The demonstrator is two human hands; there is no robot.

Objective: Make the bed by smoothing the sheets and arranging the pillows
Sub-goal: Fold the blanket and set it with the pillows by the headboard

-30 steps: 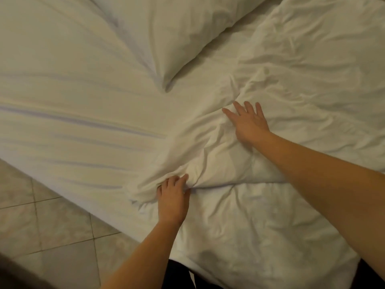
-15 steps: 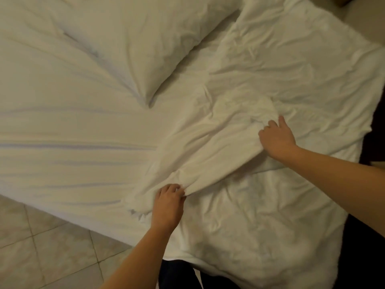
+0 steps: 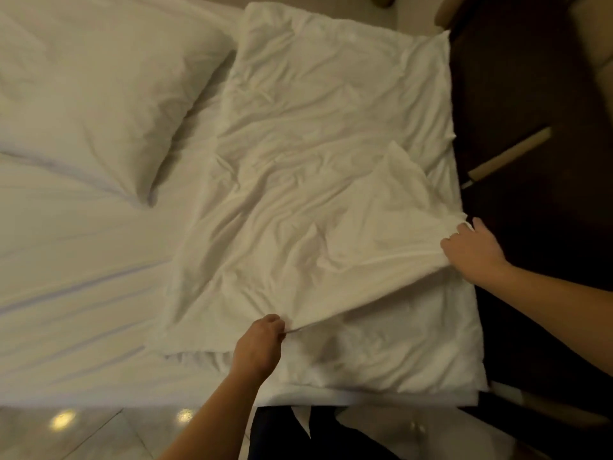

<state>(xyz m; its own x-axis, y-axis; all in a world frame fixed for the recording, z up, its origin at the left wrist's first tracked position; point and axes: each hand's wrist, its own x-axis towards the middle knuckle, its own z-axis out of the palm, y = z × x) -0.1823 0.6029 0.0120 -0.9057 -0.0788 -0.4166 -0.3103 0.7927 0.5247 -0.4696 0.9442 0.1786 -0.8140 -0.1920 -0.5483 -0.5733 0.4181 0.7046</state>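
A crumpled white duvet (image 3: 315,167) covers the right half of the bed, with a folded-back flap across its near part. My left hand (image 3: 260,346) pinches the flap's near edge close to the bed's front side. My right hand (image 3: 472,250) grips the flap's other end at the bed's right edge, and the cloth is stretched between the two hands. A white pillow (image 3: 99,94) lies at the upper left on the fitted sheet (image 3: 66,277), which shows long creases.
Shiny tiled floor (image 3: 83,433) runs along the near side of the bed. Dark floor and wooden furniture legs (image 3: 507,157) lie to the right of the bed. My dark trousers (image 3: 282,433) are at the bed's front edge.
My right hand slid from the duvet's middle to the bed's right edge and gripped the flap, pulling it taut. My left hand kept its pinch. The view swung right.
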